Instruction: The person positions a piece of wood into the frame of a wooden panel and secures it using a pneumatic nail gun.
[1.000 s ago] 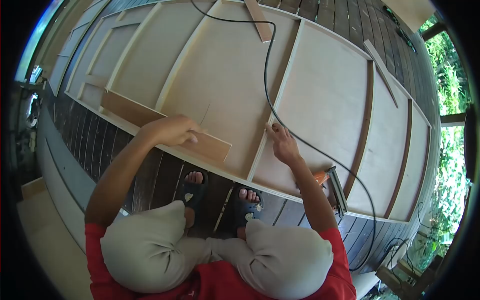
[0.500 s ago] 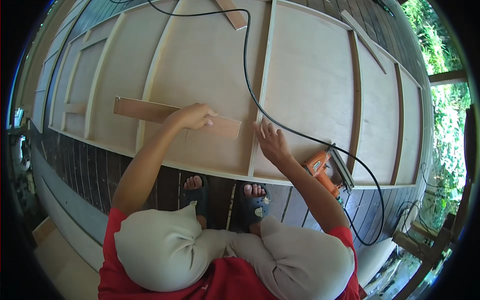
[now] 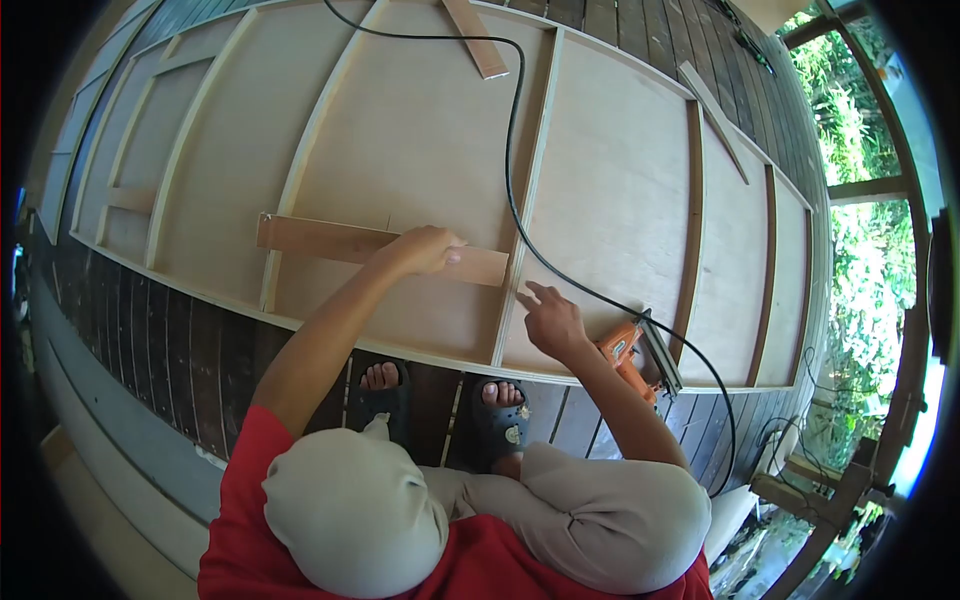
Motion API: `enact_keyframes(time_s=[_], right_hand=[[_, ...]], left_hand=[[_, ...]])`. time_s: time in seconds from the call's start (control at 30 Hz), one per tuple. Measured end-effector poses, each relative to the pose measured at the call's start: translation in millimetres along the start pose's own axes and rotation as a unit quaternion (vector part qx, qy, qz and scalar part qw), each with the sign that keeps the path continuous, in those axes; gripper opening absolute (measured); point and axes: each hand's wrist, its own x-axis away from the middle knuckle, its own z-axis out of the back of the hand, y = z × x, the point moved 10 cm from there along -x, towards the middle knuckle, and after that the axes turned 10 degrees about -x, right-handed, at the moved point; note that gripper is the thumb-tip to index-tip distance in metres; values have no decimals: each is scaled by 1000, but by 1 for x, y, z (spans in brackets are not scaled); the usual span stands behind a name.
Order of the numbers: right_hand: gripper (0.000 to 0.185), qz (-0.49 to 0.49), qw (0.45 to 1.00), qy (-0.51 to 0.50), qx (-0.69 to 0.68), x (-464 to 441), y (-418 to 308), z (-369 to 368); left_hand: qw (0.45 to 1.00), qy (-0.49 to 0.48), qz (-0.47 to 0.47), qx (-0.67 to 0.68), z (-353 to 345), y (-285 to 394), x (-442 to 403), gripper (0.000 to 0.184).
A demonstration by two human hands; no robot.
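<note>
My left hand [image 3: 425, 250] is closed over the upper edge of a thin wooden board [image 3: 325, 240]. The board lies crosswise over one bay of a large wooden frame panel. Its right end meets a crosspiece [image 3: 524, 225], while its left end reaches past another crosspiece [image 3: 300, 180]. Just right of the board's end, my right hand [image 3: 556, 322] hovers with fingers apart, holding nothing. Beside that hand an orange nail gun [image 3: 622, 345] rests at the panel's near edge, partly hidden by my forearm.
A black hose [image 3: 510, 150] snakes across the panel and loops down past the nail gun. One loose board [image 3: 475, 45] lies at the far side, and a thin strip [image 3: 715, 120] crosses the far right edge. My sandalled feet stand on dark deck planks [image 3: 430, 420].
The board has shifted right with my left hand, closing the gap to the crosspiece. My right hand has drawn back from the crosspiece toward me. The whole view has shifted slightly.
</note>
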Motion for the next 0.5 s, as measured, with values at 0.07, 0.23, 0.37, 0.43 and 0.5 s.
enact_keyframes(time_s=[0.07,0.23,0.37,0.43,0.5], right_hand=[[42,-181,956,49,-225,3,47,4],[35,-134,938,147,-285,-22,58,34],[38,-82,958,127,-246,-46,46,36],[41,-140,948,117,-262,-47,57,24],[40,-186,923,122,-313,-45,64,16]], left_hand=[[999,27,19,-2,8,1,-3,32],[996,50,-30,-66,4,13,-13,28],[988,99,-84,-83,10,24,-13,25],[987,103,-88,-86,10,24,-11,24],[986,105,-93,-88,9,23,-11,23]])
